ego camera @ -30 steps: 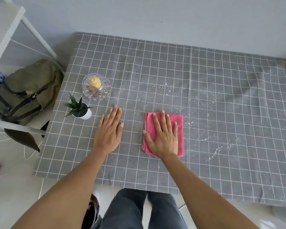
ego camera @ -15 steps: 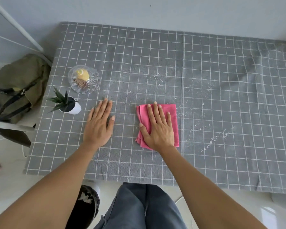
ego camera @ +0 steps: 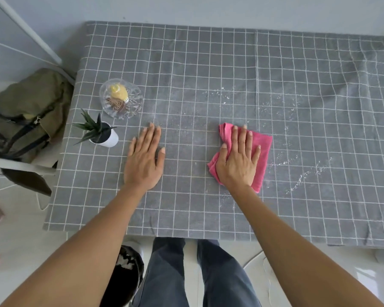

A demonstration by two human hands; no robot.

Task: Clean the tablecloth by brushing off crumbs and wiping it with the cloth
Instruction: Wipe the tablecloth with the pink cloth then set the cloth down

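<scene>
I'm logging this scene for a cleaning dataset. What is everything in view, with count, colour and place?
tablecloth: 1, grey with white grid, covering the table
crumbs: many, white, scattered centre to right of the pink cloth
pink cloth: 1, pink, under the right hand
glass dish: 1, clear, far left, holding a yellow item
potted succulent: 1, green in white pot, near the dish
backpack: 1, olive, left, off the table
left hand: flat on tablecloth
right hand: flat on cloth

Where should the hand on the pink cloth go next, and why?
Probably sweep the right hand, pressed flat on the pink cloth, to the right: white crumbs lie scattered on the tablecloth just beyond it, while the left hand steadies the fabric.
</scene>
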